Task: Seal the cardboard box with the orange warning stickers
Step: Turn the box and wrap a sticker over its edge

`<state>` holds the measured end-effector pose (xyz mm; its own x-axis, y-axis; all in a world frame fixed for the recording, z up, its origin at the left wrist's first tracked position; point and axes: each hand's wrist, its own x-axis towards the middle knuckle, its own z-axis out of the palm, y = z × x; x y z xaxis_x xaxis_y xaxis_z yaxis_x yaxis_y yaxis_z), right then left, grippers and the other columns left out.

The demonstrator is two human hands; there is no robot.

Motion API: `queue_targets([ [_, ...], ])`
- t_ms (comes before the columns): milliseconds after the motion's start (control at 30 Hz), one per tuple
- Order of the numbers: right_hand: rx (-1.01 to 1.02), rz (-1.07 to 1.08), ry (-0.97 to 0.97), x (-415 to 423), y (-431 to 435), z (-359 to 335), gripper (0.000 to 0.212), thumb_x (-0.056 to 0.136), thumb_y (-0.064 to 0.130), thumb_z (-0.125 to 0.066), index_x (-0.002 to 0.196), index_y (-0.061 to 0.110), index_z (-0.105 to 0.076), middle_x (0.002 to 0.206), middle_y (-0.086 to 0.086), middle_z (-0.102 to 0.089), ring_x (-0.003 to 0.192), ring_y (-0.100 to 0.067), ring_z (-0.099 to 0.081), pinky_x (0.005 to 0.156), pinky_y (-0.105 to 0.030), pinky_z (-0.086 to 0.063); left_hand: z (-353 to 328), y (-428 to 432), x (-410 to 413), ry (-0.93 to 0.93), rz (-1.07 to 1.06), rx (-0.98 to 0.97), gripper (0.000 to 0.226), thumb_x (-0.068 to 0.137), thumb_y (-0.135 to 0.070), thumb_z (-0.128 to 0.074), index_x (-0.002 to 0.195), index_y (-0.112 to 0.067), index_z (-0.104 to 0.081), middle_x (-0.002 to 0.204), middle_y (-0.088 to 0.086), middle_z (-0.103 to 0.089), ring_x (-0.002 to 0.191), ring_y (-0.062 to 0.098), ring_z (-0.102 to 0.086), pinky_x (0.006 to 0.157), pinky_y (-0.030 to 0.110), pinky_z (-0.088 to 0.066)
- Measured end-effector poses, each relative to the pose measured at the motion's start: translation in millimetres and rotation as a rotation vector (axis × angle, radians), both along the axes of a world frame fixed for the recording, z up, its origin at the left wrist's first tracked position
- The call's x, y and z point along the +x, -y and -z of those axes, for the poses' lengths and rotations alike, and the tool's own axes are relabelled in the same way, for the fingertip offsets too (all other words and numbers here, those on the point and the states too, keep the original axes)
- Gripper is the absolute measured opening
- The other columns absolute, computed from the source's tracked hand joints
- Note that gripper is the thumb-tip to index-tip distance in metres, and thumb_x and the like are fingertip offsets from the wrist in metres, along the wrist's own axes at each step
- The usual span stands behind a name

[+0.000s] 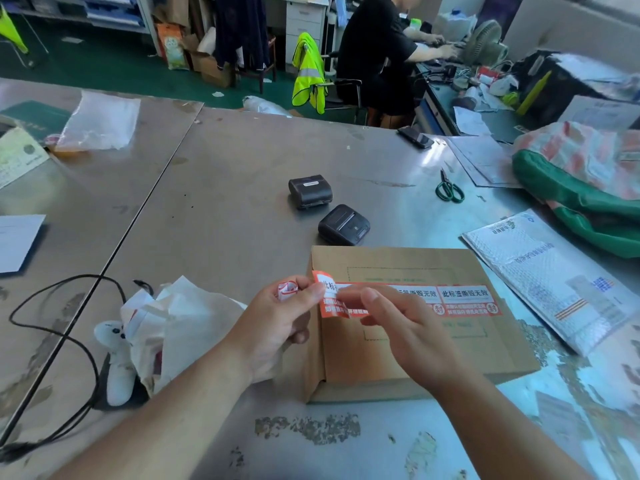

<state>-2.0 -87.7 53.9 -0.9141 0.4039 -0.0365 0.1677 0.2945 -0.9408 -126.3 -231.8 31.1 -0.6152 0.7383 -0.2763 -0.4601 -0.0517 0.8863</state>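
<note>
So, box: flat on surface.
Sticker strip: across box top, left end lifted at left edge.
Left grip: pinches that loose end.
Right grip: flat fingers on strip.
Printer: just behind far edge.

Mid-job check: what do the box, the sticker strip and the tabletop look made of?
Box: brown cardboard, matte, with creased folded flaps. Sticker strip: thin printed paper or film, faintly glossy; its free end curls where the left hand pinches it. Tabletop: sheet metal, probably stainless steel, given the brushed sheen, glare and seam.
</note>
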Motion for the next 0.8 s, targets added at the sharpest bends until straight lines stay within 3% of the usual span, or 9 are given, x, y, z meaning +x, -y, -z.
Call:
queue_targets([
  [133, -0.025, 0.008, -0.015, -3.7, -3.5, 4.7, 0.045, 0.093, 0.054, -0.043, 0.109, 0.030, -0.077, 0.110, 0.010, -0.075, 0.107, -0.016, -0.069, 0.093, -0.051, -0.052, 3.6, -4.0, -1.2, 0.020, 0.010, 0.032, 0.015, 0.078, -0.028, -0.065, 0.075, -0.017, -0.055, 0.046, -0.009, -0.031, 0.039, 0.005, -0.025, 0.043, 0.019, -0.029],
  [267, -0.011, -0.019, -0.036, -7.3, -4.8, 8.8, 0.047, 0.095, 0.051, -0.042, 0.112, 0.024, -0.077, 0.113, 0.010, -0.074, 0.110, -0.014, -0.068, 0.093, -0.041, -0.052, 8.0, -7.1, -4.6, 0.000, 0.071, 0.039, 0.027, 0.079, -0.033, -0.068, 0.092, -0.012, -0.057, 0.049, -0.011, -0.032, 0.041, 0.004, -0.026, 0.045, 0.019, -0.029],
  [400, 0.028, -0.044, -0.067, -7.1, -3.8, 8.0, 0.047, 0.096, 0.049, -0.040, 0.114, 0.024, -0.077, 0.115, 0.008, -0.073, 0.112, -0.018, -0.067, 0.088, -0.034, -0.050, 8.4, -4.6, -8.0, 0.028, 0.109, 0.069, 0.037, 0.069, -0.041, -0.074, 0.089, -0.015, -0.059, 0.054, -0.008, -0.037, 0.043, 0.005, -0.028, 0.046, 0.019, -0.028],
  [600, 0.033, -0.051, -0.089, -12.2, -3.7, 4.9, 0.048, 0.096, 0.049, -0.042, 0.110, 0.021, -0.079, 0.112, 0.007, -0.072, 0.109, -0.020, -0.067, 0.088, -0.036, -0.051, 10.7, -2.2, -14.3, 0.084, 0.114, 0.141, 0.059, 0.060, -0.056, -0.085, 0.090, -0.011, -0.061, 0.080, 0.012, -0.032, 0.043, 0.005, -0.027, 0.045, 0.020, -0.030],
  [700, 0.079, -0.070, -0.093, -14.5, -1.9, 3.2, 0.048, 0.097, 0.048, -0.042, 0.110, 0.020, -0.079, 0.112, 0.009, -0.071, 0.108, -0.020, -0.068, 0.088, -0.038, -0.053, 12.1, -0.9, -15.0, 0.095, 0.085, 0.140, 0.061, 0.050, -0.057, -0.089, 0.082, -0.013, -0.063, 0.060, 0.002, -0.031, 0.042, 0.006, -0.027, 0.044, 0.020, -0.030],
  [800, 0.148, -0.097, -0.091, -15.7, -0.1, -0.2, 0.049, 0.096, 0.050, -0.041, 0.111, 0.022, -0.079, 0.110, 0.017, -0.069, 0.107, -0.012, -0.067, 0.088, -0.028, -0.052, 13.4, 2.3, -15.5, 0.120, 0.076, 0.152, 0.062, 0.048, -0.056, -0.091, 0.080, -0.012, -0.061, 0.055, -0.003, -0.032, 0.042, 0.006, -0.027, 0.044, 0.020, -0.030],
])
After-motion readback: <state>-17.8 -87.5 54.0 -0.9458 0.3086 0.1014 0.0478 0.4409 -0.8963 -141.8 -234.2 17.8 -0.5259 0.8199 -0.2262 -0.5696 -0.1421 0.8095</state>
